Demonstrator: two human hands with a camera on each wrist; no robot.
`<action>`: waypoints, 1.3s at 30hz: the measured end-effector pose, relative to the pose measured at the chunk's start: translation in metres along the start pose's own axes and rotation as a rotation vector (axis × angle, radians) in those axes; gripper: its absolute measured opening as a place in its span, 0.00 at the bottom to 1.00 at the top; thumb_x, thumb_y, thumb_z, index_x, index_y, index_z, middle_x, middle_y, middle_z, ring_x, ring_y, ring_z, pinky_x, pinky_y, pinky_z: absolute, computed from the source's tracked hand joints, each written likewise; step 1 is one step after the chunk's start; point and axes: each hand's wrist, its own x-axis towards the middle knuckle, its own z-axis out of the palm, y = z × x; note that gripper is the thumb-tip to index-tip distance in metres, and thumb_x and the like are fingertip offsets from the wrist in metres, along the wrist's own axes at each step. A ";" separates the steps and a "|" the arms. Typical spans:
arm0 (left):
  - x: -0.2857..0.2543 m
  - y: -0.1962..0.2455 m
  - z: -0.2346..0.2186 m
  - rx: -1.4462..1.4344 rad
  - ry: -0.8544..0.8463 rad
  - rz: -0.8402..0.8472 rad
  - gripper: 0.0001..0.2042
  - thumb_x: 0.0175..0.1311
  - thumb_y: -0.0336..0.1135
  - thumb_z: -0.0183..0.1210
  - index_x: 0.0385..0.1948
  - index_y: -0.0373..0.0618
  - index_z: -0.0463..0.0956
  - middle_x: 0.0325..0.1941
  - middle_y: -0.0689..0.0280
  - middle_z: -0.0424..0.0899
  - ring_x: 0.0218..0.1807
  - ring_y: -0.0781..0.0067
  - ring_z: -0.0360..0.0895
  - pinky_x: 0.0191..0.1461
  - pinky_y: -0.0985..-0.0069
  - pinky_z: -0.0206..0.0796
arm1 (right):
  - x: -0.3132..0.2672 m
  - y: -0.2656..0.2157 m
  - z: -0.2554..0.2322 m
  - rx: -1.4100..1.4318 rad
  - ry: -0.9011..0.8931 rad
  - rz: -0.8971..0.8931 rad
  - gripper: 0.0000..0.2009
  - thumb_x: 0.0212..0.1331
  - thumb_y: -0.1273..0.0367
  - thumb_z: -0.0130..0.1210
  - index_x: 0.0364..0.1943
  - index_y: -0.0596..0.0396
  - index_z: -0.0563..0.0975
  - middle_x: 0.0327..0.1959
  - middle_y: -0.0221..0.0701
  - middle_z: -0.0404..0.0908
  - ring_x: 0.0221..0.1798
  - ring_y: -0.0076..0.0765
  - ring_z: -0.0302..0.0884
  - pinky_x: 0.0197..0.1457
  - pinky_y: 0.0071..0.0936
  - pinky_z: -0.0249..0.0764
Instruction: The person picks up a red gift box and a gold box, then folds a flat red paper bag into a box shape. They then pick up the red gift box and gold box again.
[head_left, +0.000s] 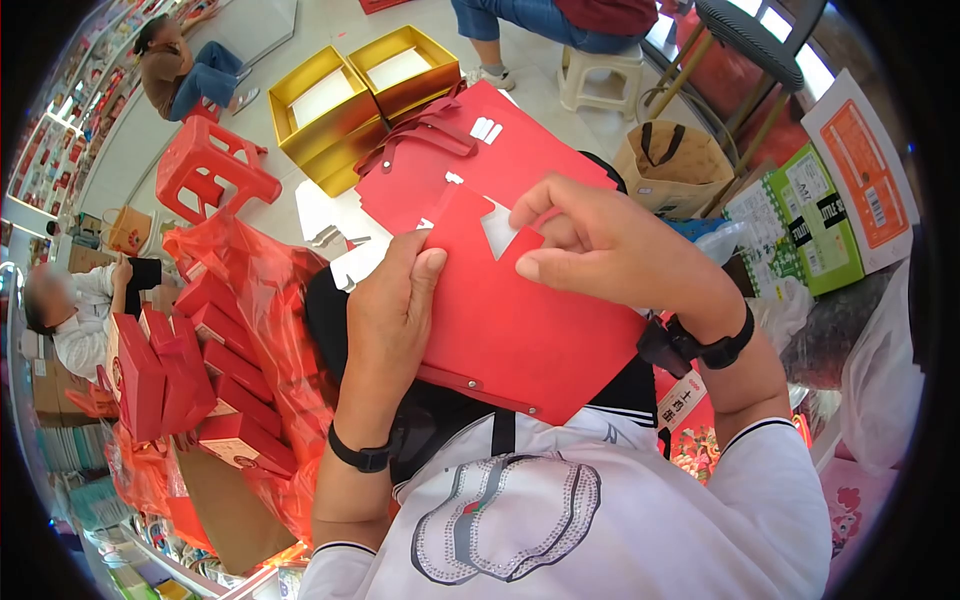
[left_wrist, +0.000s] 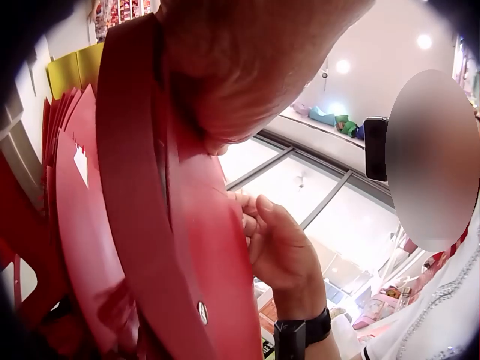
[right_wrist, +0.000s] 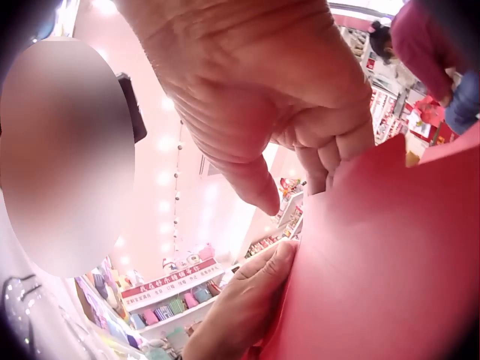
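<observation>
A flat red folded piece [head_left: 530,330] with a dark red riveted strap [left_wrist: 135,187] lies over the person's lap. The left hand [head_left: 388,315] grips its left side, thumb on top, and shows large in the left wrist view [left_wrist: 240,67]. At the far edge, beside a notch with white inside, the right hand [head_left: 610,240] has bent fingers touching the piece. The right wrist view shows the right thumb apart from the fingers [right_wrist: 322,161], whose tips meet the red edge. More red pieces [head_left: 510,125] with straps lie stacked beyond.
Gold boxes [head_left: 325,110] stand beyond the stack. Red boxes [head_left: 240,440] and red plastic [head_left: 270,290] lie at left, near a red stool [head_left: 210,165]. A paper bag [head_left: 675,165] and green boxes [head_left: 820,220] are at right. Other people sit nearby.
</observation>
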 end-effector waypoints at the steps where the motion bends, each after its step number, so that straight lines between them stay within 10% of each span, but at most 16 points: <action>1: -0.001 0.001 0.002 0.008 0.036 0.018 0.15 0.80 0.42 0.56 0.56 0.41 0.76 0.31 0.54 0.83 0.32 0.56 0.83 0.39 0.69 0.75 | -0.002 0.003 -0.002 0.063 -0.041 0.016 0.17 0.67 0.63 0.63 0.50 0.63 0.75 0.26 0.26 0.74 0.31 0.19 0.69 0.34 0.27 0.68; 5: -0.008 0.011 0.002 -0.056 -0.020 -0.128 0.20 0.78 0.45 0.58 0.61 0.41 0.74 0.40 0.54 0.84 0.39 0.52 0.85 0.43 0.67 0.77 | -0.006 0.022 0.005 0.169 -0.171 0.039 0.14 0.70 0.66 0.60 0.50 0.62 0.76 0.28 0.22 0.75 0.33 0.16 0.68 0.36 0.25 0.69; 12: -0.027 0.026 -0.001 0.259 -0.109 0.196 0.46 0.59 0.56 0.72 0.74 0.36 0.62 0.66 0.46 0.74 0.66 0.44 0.73 0.67 0.55 0.67 | -0.023 0.014 0.012 0.265 -0.076 -0.015 0.11 0.71 0.69 0.57 0.51 0.61 0.78 0.34 0.27 0.80 0.36 0.16 0.70 0.40 0.25 0.71; 16: -0.040 0.032 -0.002 -0.098 -0.339 -0.058 0.51 0.57 0.50 0.76 0.78 0.39 0.55 0.71 0.45 0.73 0.69 0.50 0.75 0.70 0.61 0.69 | -0.033 -0.008 0.008 0.013 -0.108 -0.066 0.11 0.70 0.69 0.59 0.51 0.61 0.79 0.38 0.33 0.82 0.37 0.24 0.76 0.42 0.29 0.73; 20: -0.041 0.020 -0.014 -0.332 -0.451 -0.166 0.38 0.64 0.39 0.73 0.74 0.38 0.64 0.64 0.50 0.80 0.64 0.56 0.81 0.66 0.69 0.72 | -0.033 -0.001 0.010 -0.092 0.144 -0.334 0.15 0.69 0.67 0.62 0.53 0.61 0.78 0.44 0.36 0.85 0.45 0.32 0.82 0.52 0.31 0.76; 22: -0.043 0.012 -0.021 -0.535 -0.305 -0.380 0.29 0.70 0.37 0.68 0.69 0.38 0.69 0.57 0.62 0.85 0.55 0.78 0.82 0.57 0.77 0.76 | -0.036 -0.002 -0.003 -0.196 0.371 -0.377 0.15 0.70 0.66 0.61 0.55 0.60 0.78 0.52 0.35 0.85 0.54 0.32 0.83 0.61 0.30 0.75; 27: -0.034 0.007 -0.029 -0.791 0.003 -0.434 0.21 0.76 0.39 0.63 0.63 0.36 0.74 0.56 0.64 0.84 0.54 0.76 0.82 0.58 0.77 0.75 | -0.030 0.025 -0.014 0.197 0.420 -0.201 0.47 0.59 0.53 0.72 0.75 0.65 0.59 0.72 0.48 0.71 0.76 0.44 0.67 0.79 0.39 0.61; 39: -0.014 0.002 0.005 -0.887 0.195 -0.341 0.21 0.77 0.44 0.62 0.61 0.38 0.76 0.56 0.65 0.85 0.52 0.77 0.83 0.55 0.77 0.78 | -0.009 0.050 0.009 0.627 0.312 -0.099 0.34 0.65 0.66 0.69 0.71 0.62 0.65 0.63 0.35 0.78 0.64 0.27 0.76 0.70 0.28 0.71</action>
